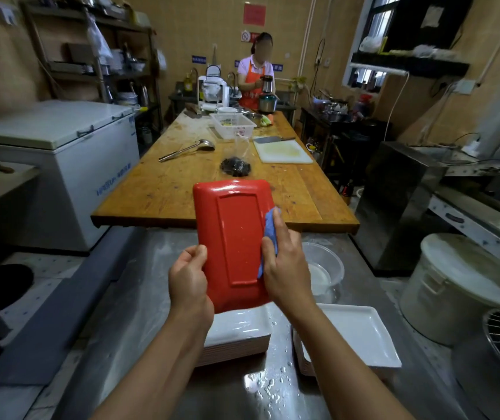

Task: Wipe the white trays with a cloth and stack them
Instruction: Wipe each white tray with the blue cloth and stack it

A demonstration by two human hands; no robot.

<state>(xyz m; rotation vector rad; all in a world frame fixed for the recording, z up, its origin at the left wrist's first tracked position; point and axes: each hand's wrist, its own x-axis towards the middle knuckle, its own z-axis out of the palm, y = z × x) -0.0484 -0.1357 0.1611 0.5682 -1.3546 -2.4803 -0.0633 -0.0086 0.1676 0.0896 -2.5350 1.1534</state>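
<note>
Over the wet counter, tray held red underside up: left hand grips its seven o'clock edge, right hand presses the cloth at three o'clock. Best bet, long strokes; stacks wait below

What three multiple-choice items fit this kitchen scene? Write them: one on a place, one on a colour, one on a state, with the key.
1. Where is the blue cloth?
A. on the wooden table
B. under the right hand, against the tray
C. in the clear bowl

2. What colour is the side of the held tray that faces the camera?
A. red
B. white
C. green

3. How is the held tray supported?
A. flat on the steel counter
B. on top of a stack
C. lifted, gripped at its edge by the left hand

Key: 1 B, the fingers press it to the tray; 2 A, the whole back shows red; 3 C, it stands above the white trays.
</note>
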